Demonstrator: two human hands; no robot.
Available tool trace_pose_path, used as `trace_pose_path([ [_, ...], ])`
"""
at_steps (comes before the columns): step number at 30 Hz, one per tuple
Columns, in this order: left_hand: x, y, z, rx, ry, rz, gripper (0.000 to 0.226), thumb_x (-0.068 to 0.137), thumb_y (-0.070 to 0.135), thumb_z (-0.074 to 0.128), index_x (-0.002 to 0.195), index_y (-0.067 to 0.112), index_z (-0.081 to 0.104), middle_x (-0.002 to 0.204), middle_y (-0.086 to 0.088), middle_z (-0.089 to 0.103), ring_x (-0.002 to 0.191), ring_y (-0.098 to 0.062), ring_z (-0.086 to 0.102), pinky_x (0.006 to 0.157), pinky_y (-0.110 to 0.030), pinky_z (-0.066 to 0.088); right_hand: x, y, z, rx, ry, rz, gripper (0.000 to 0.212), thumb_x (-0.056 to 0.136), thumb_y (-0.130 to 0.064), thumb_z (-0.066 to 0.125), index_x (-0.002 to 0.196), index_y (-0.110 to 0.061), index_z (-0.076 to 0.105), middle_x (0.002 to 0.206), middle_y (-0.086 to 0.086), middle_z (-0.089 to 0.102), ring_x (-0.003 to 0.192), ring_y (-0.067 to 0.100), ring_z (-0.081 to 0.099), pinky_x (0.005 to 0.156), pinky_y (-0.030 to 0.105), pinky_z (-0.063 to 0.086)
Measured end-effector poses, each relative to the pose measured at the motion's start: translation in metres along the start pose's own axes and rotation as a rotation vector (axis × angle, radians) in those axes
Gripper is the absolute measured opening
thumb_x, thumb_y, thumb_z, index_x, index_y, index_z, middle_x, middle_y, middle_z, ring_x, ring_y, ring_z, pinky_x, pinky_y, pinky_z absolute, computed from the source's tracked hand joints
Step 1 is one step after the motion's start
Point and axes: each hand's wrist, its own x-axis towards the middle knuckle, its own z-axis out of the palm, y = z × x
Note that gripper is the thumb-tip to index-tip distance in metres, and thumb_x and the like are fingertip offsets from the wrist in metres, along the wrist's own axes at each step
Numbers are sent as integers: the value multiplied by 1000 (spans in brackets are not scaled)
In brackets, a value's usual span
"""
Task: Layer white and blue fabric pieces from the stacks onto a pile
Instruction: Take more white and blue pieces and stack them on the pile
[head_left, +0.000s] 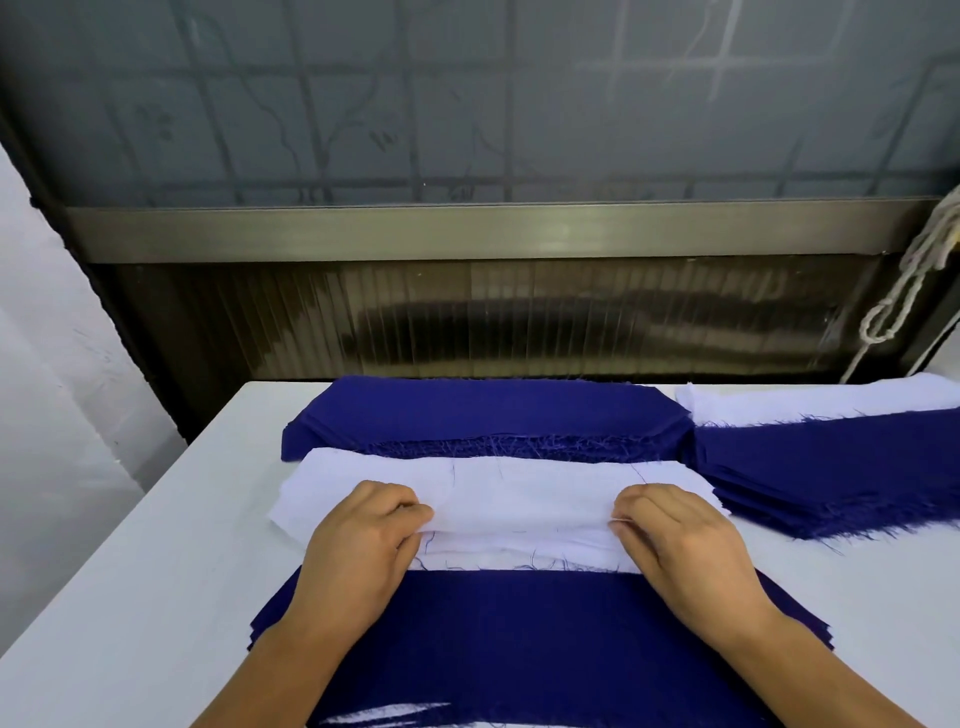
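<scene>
From your head camera, your left hand (363, 540) and right hand (685, 540) pinch the near edge of the top white piece (519, 499) on its stack; the blue-topped pile (519, 634) lies nearest you; plenty remains on the blue stack (483, 410)

no readable text anywhere

Near pile (519, 623) before middle stack (519, 488), another stack (483, 410) behind, third stack (831, 467) right
</scene>
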Motion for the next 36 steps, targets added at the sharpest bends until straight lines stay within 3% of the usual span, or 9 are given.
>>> trace_pose_path([
  [3, -2, -1, -2, -32, -12, -32, 26, 70, 3, 82, 90, 18, 74, 85, 10, 63, 73, -13, 57, 53, -25, 49, -3, 2, 0, 86, -45, 53, 24, 74, -5, 80, 82, -18, 62, 87, -13, 61, 77, 6, 53, 73, 13, 37],
  [9, -10, -10, -17, -64, -3, -25, 12, 85, 12, 69, 92, 19, 75, 88, 13, 62, 78, -3, 51, 68, -12, 39, -13, 0, -21, 192, -65, 69, 18, 81, -5, 72, 89, -19, 65, 94, -16, 60, 86, 1, 54, 80, 15, 41],
  [14, -28, -7, -45, -162, -69, -3, 48, 99, 51, 34, 91, 26, 74, 86, 22, 61, 77, 4, 53, 65, -12, 44, -34, -8, -54, 266, -148, 155, 20, 80, -12, 70, 83, -31, 64, 83, -22, 61, 71, 0, 59, 60, 10, 42],
  [19, -37, -9, -74, -442, -405, -139, 6, 87, 44, 62, 88, 42, 67, 87, 17, 64, 82, -2, 63, 73, -18, 48, -49, 1, -86, 469, -421, 395, 19, 85, -25, 70, 86, -42, 64, 78, -14, 67, 72, 8, 62, 64, 16, 47],
  [24, -20, -3, -76, -453, -462, -240, 20, 88, 24, 70, 83, 43, 68, 95, 24, 64, 89, 3, 62, 81, -11, 45, -40, 6, -87, 439, -444, 503, 18, 89, -22, 66, 77, -36, 65, 70, -11, 65, 67, 9, 58, 61, 15, 44],
  [27, -13, 1, -69, -313, -234, -248, 25, 89, 16, 68, 85, 41, 65, 96, 27, 62, 90, 3, 60, 78, -11, 45, -36, 1, -80, 298, -171, 397, 23, 88, -9, 67, 81, -30, 65, 77, -18, 65, 79, 1, 59, 66, 11, 44],
  [30, -21, 2, -65, -231, 15, -173, 23, 87, 11, 69, 86, 34, 66, 93, 25, 61, 90, -1, 59, 76, -9, 43, -36, -1, -73, 88, 155, 106, 15, 89, -3, 58, 85, -12, 69, 92, -11, 65, 91, 0, 56, 78, 9, 40],
  [33, -38, 0, -60, -254, 39, -20, 11, 82, 21, 60, 86, 29, 66, 95, 25, 58, 88, 2, 57, 76, -11, 43, -51, 8, -63, -50, 179, -89, 27, 86, -10, 47, 79, -1, 72, 91, 5, 68, 90, 18, 55, 87, 25, 39],
  [36, -56, -6, -49, -231, -107, 134, 16, 77, 17, 55, 82, 25, 68, 89, 16, 61, 81, -3, 57, 73, -22, 45, -69, 17, -53, -77, 40, -196, 27, 83, -8, 48, 78, -7, 74, 92, 4, 69, 91, 17, 54, 86, 29, 40],
])
